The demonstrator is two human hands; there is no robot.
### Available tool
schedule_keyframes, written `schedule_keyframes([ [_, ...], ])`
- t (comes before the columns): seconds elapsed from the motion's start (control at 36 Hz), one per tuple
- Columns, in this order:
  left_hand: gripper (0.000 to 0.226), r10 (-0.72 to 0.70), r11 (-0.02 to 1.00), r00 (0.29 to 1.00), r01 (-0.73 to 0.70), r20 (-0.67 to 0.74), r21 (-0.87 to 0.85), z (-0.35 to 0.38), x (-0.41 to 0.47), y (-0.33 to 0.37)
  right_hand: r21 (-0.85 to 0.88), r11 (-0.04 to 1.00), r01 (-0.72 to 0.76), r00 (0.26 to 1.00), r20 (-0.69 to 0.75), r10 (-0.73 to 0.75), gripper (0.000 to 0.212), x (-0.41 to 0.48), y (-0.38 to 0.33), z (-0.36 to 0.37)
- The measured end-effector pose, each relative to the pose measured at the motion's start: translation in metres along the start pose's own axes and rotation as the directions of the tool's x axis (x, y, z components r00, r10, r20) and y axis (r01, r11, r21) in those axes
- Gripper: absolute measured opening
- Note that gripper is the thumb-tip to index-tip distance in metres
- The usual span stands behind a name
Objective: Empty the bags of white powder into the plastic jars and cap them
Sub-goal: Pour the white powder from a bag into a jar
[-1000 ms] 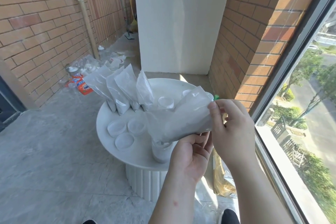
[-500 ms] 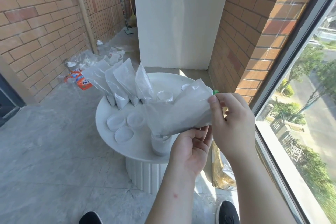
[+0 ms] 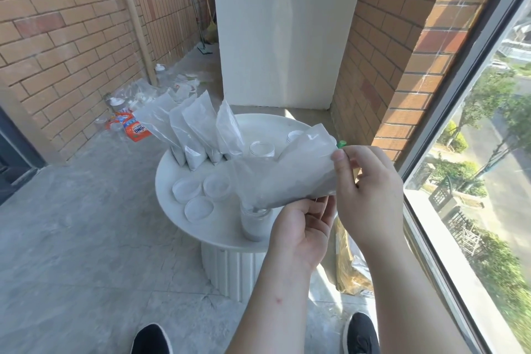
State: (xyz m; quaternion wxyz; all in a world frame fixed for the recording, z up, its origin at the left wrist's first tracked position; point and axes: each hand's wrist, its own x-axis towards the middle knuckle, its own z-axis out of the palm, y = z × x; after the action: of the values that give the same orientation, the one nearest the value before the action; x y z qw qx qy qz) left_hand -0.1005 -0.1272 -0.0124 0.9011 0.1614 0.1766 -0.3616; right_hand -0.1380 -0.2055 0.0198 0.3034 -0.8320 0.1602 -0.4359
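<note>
A clear bag of white powder (image 3: 284,178) is tipped with its low corner in the mouth of a plastic jar (image 3: 254,224) near the front edge of the round white table (image 3: 178,215). The jar is largely full of powder. My right hand (image 3: 370,181) pinches the bag's raised end between thumb and fingers. My left hand (image 3: 301,227) holds the bag's lower edge from beneath, close beside the jar. Several more bags of powder (image 3: 195,129) lean together at the table's back left. Three white lids (image 3: 199,192) lie on the table, and open jars (image 3: 262,149) stand behind the bag.
A window (image 3: 474,169) runs along the right, with a brick wall beside it. A gold-coloured bag (image 3: 350,267) sits on the floor right of the table. Bottles, wrappers and an orange packet (image 3: 138,131) litter the floor at the left wall. My shoes (image 3: 359,333) show at the bottom.
The view has tilted slightly downward, so my shoes show more. Both hands keep their hold on the tipped bag over the jar, and more powder appears to stand in the jar.
</note>
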Motion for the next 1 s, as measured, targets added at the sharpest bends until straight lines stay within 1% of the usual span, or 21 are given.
schedule_keyframes([
  [0.19,0.047,0.011,1.0,0.999,-0.012,0.031,0.027,0.002,-0.001,0.002,0.005,1.0,0.02,1.0,0.001,-0.02,0.014,0.001,0.0,-0.001],
  [0.31,0.046,0.011,1.0,1.0,-0.011,0.022,0.027,0.003,0.001,0.002,0.011,1.0,0.025,1.0,0.017,-0.025,0.014,0.005,-0.002,-0.002],
  [0.56,0.049,-0.032,0.999,0.999,0.032,0.015,0.031,0.009,0.003,-0.002,-0.007,0.998,0.069,0.998,0.003,-0.069,0.014,0.01,0.002,0.005],
  [0.69,0.046,-0.043,0.996,0.998,0.046,-0.045,0.082,0.009,-0.001,-0.002,-0.012,0.997,0.07,0.997,-0.015,-0.07,0.014,0.008,-0.004,0.007],
  [0.83,0.039,-0.049,0.99,0.984,0.07,-0.171,0.12,0.015,-0.004,-0.006,-0.015,0.998,0.057,0.998,0.012,-0.057,0.014,0.005,-0.005,0.009],
  [0.89,0.043,-0.058,0.99,0.984,0.079,-0.167,0.12,0.016,-0.008,-0.003,-0.008,0.998,0.063,0.998,0.008,-0.063,0.014,0.004,-0.005,0.009],
  [1.0,0.05,-0.056,0.996,0.991,0.064,-0.124,0.064,0.009,-0.009,0.001,-0.02,0.998,0.053,0.999,-0.001,-0.053,0.014,0.003,-0.003,0.006],
])
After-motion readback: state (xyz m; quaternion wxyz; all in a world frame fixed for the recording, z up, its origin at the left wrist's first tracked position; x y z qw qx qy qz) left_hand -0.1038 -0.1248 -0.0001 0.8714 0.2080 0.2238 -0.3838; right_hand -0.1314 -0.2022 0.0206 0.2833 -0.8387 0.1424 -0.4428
